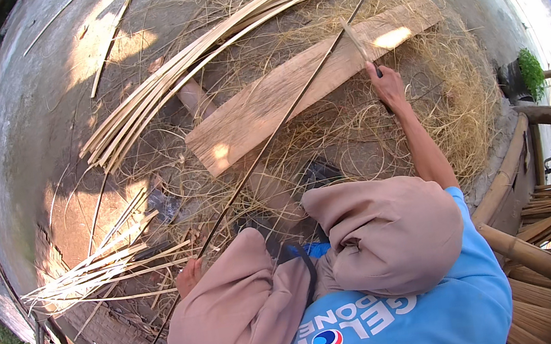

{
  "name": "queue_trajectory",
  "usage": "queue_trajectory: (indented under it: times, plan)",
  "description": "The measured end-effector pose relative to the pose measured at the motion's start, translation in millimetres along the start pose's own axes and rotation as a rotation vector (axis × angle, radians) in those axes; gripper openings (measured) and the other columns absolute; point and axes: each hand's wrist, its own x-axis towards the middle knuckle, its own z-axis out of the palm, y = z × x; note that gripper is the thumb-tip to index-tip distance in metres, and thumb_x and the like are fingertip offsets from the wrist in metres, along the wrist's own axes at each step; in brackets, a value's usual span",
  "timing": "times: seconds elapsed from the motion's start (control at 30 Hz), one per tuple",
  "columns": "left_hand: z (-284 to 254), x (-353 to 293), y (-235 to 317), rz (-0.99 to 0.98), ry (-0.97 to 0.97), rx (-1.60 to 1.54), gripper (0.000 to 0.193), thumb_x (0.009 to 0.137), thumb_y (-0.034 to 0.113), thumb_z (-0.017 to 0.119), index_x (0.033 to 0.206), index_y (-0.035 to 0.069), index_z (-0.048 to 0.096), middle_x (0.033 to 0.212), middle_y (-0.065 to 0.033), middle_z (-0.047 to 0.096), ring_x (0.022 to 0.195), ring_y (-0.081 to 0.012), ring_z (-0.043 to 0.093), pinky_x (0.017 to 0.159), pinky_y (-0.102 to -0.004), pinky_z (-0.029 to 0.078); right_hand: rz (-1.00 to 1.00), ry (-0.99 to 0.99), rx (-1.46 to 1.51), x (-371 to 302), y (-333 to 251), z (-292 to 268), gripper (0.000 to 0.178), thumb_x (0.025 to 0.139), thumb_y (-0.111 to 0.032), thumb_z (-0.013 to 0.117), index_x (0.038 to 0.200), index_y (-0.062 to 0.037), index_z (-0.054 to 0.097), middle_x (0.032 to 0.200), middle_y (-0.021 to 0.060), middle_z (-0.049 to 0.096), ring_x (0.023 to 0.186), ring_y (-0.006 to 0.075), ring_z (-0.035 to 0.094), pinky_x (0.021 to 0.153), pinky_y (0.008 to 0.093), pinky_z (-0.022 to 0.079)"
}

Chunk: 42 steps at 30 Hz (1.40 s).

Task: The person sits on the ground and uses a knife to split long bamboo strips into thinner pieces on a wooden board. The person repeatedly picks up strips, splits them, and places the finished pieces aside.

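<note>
So, one long dark strip, probably bamboo, runs on a slant from beside the left knee up across the plank and past it. Left hand is pinching it low down, though the knee hides some of the fingers. Right hand is wrapped round the knife handle, and the blade tip meets the strip in this view; can't tell if it's really touching.

Tons of stuff around: the plank lies tilted right in the middle, propped over a round piece of wood, with curly shavings all over the ground. A bundle of pale split strips arcs along the far side, and shorter ones are heaped on the left. Potted plant and a bamboo rail hem in the right side.

Only writing I spot is big white lettering on the blue shirt, next to a round red, white and blue logo.
</note>
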Motion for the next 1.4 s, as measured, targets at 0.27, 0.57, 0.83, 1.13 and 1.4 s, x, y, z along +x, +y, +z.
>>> queue_trajectory:
  times: [0.27, 0.57, 0.83, 1.13, 1.4]
  plan:
    - [17.4, 47.4, 83.1, 0.141, 0.163, -0.335, 0.031, 0.101, 0.024, 0.067, 0.13, 0.014, 0.072, 0.071, -0.0101, 0.059, 0.06, -0.0243, 0.055, 0.06, -0.038, 0.045, -0.137, -0.229, 0.199, -78.5, -59.7, 23.5, 0.059, 0.101, -0.051, 0.062, 0.079, 0.0034, 0.059, 0.057, 0.0172, 0.058, 0.051, 0.0288, 0.057, 0.054, 0.0442, 0.046]
    - [18.0, 87.6, 102.5, 0.065, -0.095, -0.615, 0.032, 0.102, 0.032, 0.065, 0.125, 0.011, 0.075, 0.095, -0.0137, 0.077, 0.077, -0.0219, 0.072, 0.07, -0.0336, 0.054, -0.269, -0.267, 0.16, -124.4, -47.9, 40.9, 0.05, 0.099, -0.048, 0.067, 0.081, -0.0017, 0.061, 0.062, 0.0144, 0.058, 0.054, 0.029, 0.055, 0.054, 0.0428, 0.045]
    - [15.7, 82.1, 134.7, 0.046, 0.084, -0.32, 0.022, 0.098, 0.03, 0.071, 0.104, 0.01, 0.078, 0.079, -0.0111, 0.072, 0.064, -0.023, 0.066, 0.063, -0.035, 0.05, -0.091, -0.256, 0.187, -61.7, -61.8, 19.1, 0.064, 0.1, -0.056, 0.059, 0.08, 0.0038, 0.066, 0.062, 0.0216, 0.061, 0.056, 0.035, 0.058, 0.057, 0.047, 0.046]
    - [38.0, 90.1, 141.7, 0.161, 0.277, -0.232, 0.02, 0.098, 0.032, 0.07, 0.097, 0.012, 0.075, 0.083, -0.0122, 0.073, 0.073, -0.034, 0.071, 0.063, -0.0425, 0.052, -0.179, -0.268, 0.05, -88.3, -45.8, 13.9, 0.062, 0.097, -0.06, 0.062, 0.076, -0.0015, 0.062, 0.064, 0.0154, 0.063, 0.06, 0.0326, 0.063, 0.058, 0.0485, 0.047]
    - [29.7, 75.9, 133.1, 0.081, 0.154, -0.267, 0.024, 0.098, 0.034, 0.071, 0.093, 0.011, 0.075, 0.074, -0.0099, 0.069, 0.058, -0.0281, 0.062, 0.056, -0.0381, 0.045, -0.242, -0.47, 0.148, -136.4, -67.1, 28.2, 0.064, 0.099, -0.062, 0.057, 0.077, -0.0017, 0.061, 0.059, 0.0135, 0.06, 0.055, 0.0321, 0.059, 0.058, 0.0476, 0.047]
